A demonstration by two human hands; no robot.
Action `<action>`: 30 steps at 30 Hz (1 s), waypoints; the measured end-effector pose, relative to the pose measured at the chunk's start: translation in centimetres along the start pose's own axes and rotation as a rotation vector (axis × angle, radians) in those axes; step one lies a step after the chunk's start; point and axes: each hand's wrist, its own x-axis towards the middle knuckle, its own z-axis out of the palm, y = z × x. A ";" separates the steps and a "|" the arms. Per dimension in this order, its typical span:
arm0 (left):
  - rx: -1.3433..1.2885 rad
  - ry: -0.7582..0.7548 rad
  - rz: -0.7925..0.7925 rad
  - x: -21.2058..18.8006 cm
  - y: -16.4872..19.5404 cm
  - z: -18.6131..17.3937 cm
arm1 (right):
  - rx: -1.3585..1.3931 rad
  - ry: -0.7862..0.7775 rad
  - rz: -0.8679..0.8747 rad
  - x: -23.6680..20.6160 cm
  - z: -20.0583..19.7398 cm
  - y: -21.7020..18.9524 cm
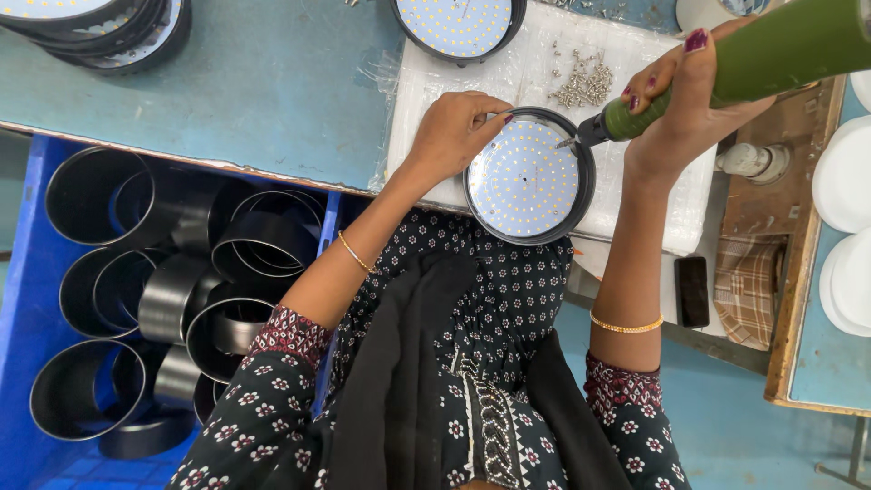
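Note:
A round black lamp housing (529, 177) with a white disc of many small yellow diodes lies on a white foam pad (653, 195). My left hand (454, 132) grips its upper left rim, fingers curled over the edge. My right hand (685, 95) holds a green electric screwdriver (753, 59), slanted down to the left, with its tip at the lamp's upper right rim. A pile of small silver screws (585, 83) rests on the pad just above the lamp.
A second diode lamp (456, 25) sits at the pad's top edge. A stack of lamps (109, 27) stands at top left. A blue crate (27, 272) holds several black cylinder housings. White round covers (844, 177) lie at right, a phone (692, 290) below the pad.

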 end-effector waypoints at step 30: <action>0.050 0.018 -0.034 0.6 1.3 -2.8 | 0.027 0.115 0.013 0.3 3.1 -0.8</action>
